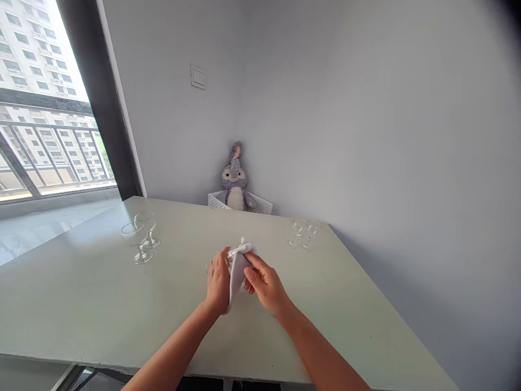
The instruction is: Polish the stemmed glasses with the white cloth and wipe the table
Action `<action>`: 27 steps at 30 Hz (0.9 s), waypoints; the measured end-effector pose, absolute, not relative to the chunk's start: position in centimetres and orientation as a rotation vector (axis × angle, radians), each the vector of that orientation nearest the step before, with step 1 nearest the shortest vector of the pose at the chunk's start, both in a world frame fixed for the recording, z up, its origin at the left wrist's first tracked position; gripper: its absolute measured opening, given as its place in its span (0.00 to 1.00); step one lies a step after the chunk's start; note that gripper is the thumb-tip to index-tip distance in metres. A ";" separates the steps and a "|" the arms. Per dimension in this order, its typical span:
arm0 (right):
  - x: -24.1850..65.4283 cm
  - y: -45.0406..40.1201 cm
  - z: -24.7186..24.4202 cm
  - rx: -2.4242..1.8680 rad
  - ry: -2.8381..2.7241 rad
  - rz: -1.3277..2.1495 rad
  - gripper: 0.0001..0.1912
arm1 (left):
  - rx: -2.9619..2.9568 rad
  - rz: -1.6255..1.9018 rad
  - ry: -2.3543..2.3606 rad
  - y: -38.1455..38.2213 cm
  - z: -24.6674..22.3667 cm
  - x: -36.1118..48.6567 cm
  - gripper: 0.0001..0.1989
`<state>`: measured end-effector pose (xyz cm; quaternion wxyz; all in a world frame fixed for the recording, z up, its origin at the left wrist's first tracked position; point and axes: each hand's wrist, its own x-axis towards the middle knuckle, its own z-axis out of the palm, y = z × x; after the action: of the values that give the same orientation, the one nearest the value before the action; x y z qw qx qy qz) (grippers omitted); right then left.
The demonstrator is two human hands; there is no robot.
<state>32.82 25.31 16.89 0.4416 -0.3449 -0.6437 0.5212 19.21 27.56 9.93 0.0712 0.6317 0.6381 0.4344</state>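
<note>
Above the middle of the table, my left hand [218, 282] is closed around a small clear glass [230, 256], most of which is hidden by the fingers and cloth. A white cloth [239, 271] hangs from the glass's rim, partly tucked over it. My right hand [266, 282] pinches this cloth between thumb and fingers, right beside the glass. Two larger stemmed glasses [134, 239] stand upright at the left of the table. Two smaller stemmed glasses [312, 232] stand upright at the far right.
The pale table [171, 320] reaches from the window side to the right wall. Behind its far edge, a grey plush rabbit [235, 179] sits in a white perforated basket [260, 205] in the corner. A light switch [198, 77] is on the wall.
</note>
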 end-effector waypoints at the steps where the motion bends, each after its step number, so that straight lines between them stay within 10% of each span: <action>1: 32.8 25.4 16.5 -0.899 -1.660 1.249 0.23 | 1.937 1.303 1.919 27.7 9.7 19.1 0.22; 17: 35.2 28.5 12.9 -0.994 -1.522 1.648 0.15 | 2.856 1.071 1.750 27.5 11.3 18.3 0.16; 22: 37.2 28.4 14.2 -0.949 -1.787 1.601 0.11 | 2.653 0.843 1.561 28.0 12.5 16.9 0.05; 27: 38.7 28.3 16.5 -0.863 -2.033 1.759 0.10 | 2.137 0.320 0.973 28.3 13.9 15.6 0.16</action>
<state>38.66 28.33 16.50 0.1582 -0.3018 -0.7109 0.6152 15.65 28.30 13.93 0.3765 0.8355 0.3802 0.1250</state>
